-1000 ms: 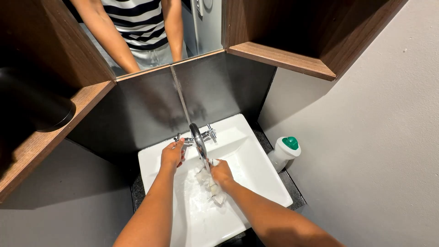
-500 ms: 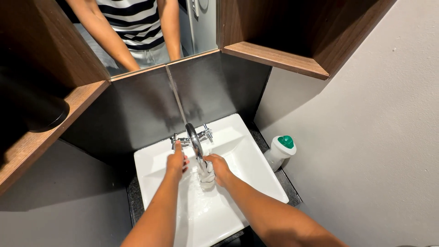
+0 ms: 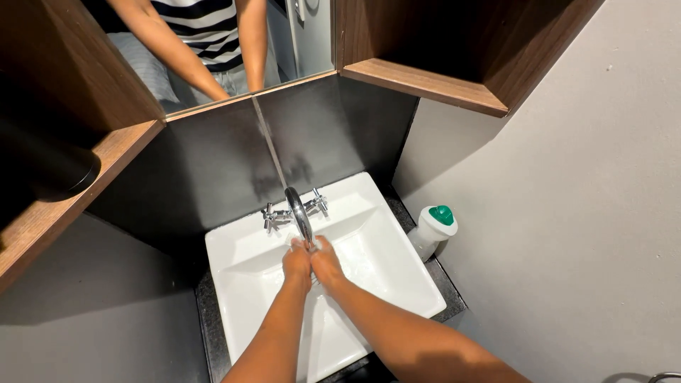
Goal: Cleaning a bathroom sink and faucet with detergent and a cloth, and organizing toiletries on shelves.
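My left hand (image 3: 296, 262) and my right hand (image 3: 328, 264) are pressed side by side right under the tip of the chrome tap spout (image 3: 299, 211), over the white square sink (image 3: 234, 284). The fingers are curled in towards each other. Whether anything lies between them is hidden. Two cross-shaped chrome handles (image 3: 269, 216) (image 3: 318, 202) flank the spout at the back of the basin.
A white bottle with a green cap (image 3: 434, 228) stands on the dark counter (image 3: 206, 312) right of the sink. A mirror (image 3: 213, 50) above reflects a striped shirt and arms. Wooden shelves jut out at left (image 3: 64, 191) and upper right (image 3: 425, 85). A grey wall is close on the right.
Both hands have come together under the spout; a second ago the left was near the tap and the right was lower in the basin with something pale beneath it.
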